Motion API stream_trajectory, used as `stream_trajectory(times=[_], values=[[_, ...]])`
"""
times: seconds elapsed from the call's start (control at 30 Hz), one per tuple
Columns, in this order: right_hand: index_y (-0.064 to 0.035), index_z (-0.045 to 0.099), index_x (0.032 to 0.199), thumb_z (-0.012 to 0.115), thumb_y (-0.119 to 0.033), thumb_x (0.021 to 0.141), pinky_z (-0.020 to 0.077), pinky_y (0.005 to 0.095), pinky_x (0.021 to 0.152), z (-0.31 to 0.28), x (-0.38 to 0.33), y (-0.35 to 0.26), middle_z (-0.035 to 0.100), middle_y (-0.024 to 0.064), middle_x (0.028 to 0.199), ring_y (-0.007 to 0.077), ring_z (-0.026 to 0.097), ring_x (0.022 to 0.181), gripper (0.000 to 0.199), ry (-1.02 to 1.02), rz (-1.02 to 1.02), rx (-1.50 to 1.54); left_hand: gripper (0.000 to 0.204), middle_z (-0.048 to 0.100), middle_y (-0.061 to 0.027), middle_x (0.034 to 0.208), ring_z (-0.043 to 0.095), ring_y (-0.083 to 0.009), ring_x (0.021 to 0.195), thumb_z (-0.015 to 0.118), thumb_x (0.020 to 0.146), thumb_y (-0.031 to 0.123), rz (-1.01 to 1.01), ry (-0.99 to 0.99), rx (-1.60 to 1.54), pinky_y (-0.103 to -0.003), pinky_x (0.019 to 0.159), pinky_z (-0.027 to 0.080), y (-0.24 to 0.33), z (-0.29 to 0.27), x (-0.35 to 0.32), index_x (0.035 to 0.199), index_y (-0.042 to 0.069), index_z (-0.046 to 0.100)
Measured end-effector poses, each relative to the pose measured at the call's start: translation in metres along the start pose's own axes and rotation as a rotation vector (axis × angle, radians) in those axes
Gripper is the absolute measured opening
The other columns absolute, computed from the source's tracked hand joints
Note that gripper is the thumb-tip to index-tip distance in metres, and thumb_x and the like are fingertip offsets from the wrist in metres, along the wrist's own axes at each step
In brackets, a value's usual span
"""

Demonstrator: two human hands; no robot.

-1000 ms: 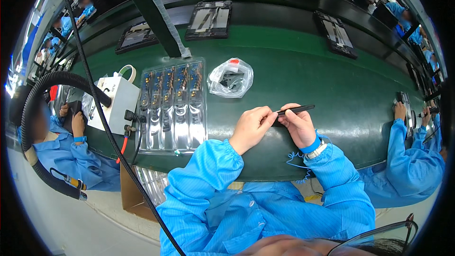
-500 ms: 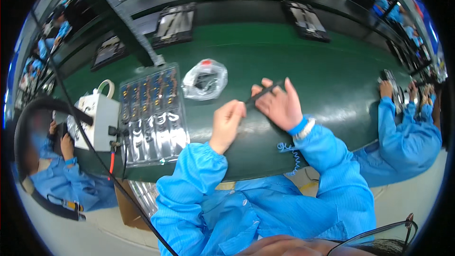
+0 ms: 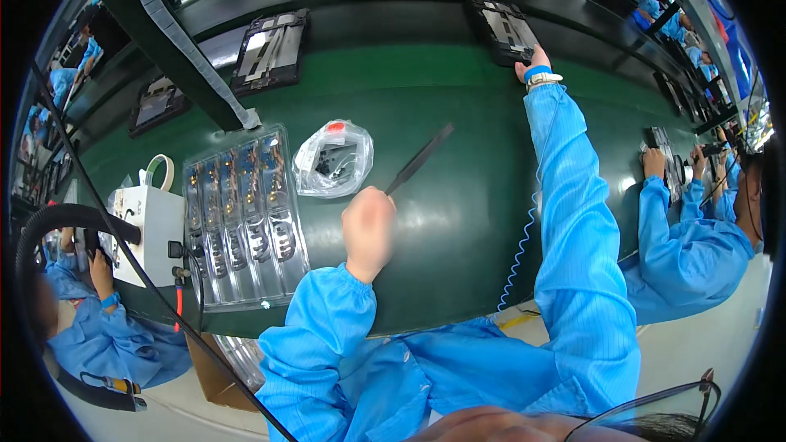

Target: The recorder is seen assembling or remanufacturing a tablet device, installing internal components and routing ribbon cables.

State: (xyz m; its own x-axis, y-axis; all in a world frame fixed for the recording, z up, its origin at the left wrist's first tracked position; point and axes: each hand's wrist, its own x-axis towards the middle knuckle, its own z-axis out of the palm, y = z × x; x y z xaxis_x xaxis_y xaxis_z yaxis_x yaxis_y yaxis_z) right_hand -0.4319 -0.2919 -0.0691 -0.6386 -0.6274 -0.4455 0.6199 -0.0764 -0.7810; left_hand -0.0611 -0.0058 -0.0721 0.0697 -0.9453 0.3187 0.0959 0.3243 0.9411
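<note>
My left hand (image 3: 368, 229) is closed around the narrow end of a slim black blade-shaped tool (image 3: 422, 157). The tool slants up and to the right over the green table; its exact kind is unclear. With the arm stretched far forward, my right hand (image 3: 535, 65) has its fingers at the near corner of a flat black tablet-like device (image 3: 506, 26), whose silvery inside shows. The fingers appear to grip that corner, though part of them is hidden. A blue wristband with a coiled blue cord (image 3: 521, 254) is on that wrist.
A clear plastic bag of small black parts (image 3: 333, 160) lies beyond my left hand. Left of it is a clear tray of small parts (image 3: 244, 217), beside a white box (image 3: 147, 233) with cables. More tablet-like devices (image 3: 270, 49) lie at the back left. Co-workers sit at both sides.
My right hand has let go of the black tool and reached far forward to the device at the back. My left hand keeps the tool. The view has shifted slightly.
</note>
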Motion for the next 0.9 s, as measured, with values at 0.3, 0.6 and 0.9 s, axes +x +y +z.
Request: stream_trajectory(times=[0.3, 0.6, 0.9], values=[[-0.0129, 0.049, 0.083, 0.058, -0.022, 0.084, 0.0379, 0.022, 0.041, -0.053, -0.06, -0.018, 0.045, 0.0002, 0.056, 0.0115, 0.045, 0.046, 0.013, -0.335, 0.212, 0.026, 0.029, 0.038, -0.0008, 0.056, 0.033, -0.0081, 0.052, 0.045, 0.089, 0.016, 0.035, 0.016, -0.002, -0.025, 0.047, 0.026, -0.003, 0.0, 0.002, 0.065, 0.0, 0.048], [-0.0136, 0.054, 0.085, 0.049, -0.037, 0.088, 0.0442, 0.0212, 0.046, -0.209, -0.335, 0.057, 0.059, 0.0025, 0.07, 0.0132, 0.055, 0.057, 0.024, -0.487, 0.858, 0.082, 0.03, 0.041, 0.0017, 0.059, 0.035, -0.0062, 0.054, 0.043, 0.092, 0.02, 0.077, 0.072, -0.035, -0.022, 0.048, 0.028, 0.006, -0.012, 0.003, 0.069, 0.002, 0.05], [-0.0087, 0.045, 0.121, 0.044, -0.032, 0.091, 0.048, 0.0252, 0.061, -0.194, -0.413, 0.075, 0.061, 0.0072, 0.09, 0.0139, 0.058, 0.073, 0.038, -1.187, 1.029, -0.289, 0.034, 0.04, 0.002, 0.061, 0.035, -0.0065, 0.056, 0.04, 0.094, 0.028, 0.147, 0.325, -0.373, -0.021, 0.053, 0.028, 0.018, -0.04, 0.02, 0.068, 0.007, 0.045]])
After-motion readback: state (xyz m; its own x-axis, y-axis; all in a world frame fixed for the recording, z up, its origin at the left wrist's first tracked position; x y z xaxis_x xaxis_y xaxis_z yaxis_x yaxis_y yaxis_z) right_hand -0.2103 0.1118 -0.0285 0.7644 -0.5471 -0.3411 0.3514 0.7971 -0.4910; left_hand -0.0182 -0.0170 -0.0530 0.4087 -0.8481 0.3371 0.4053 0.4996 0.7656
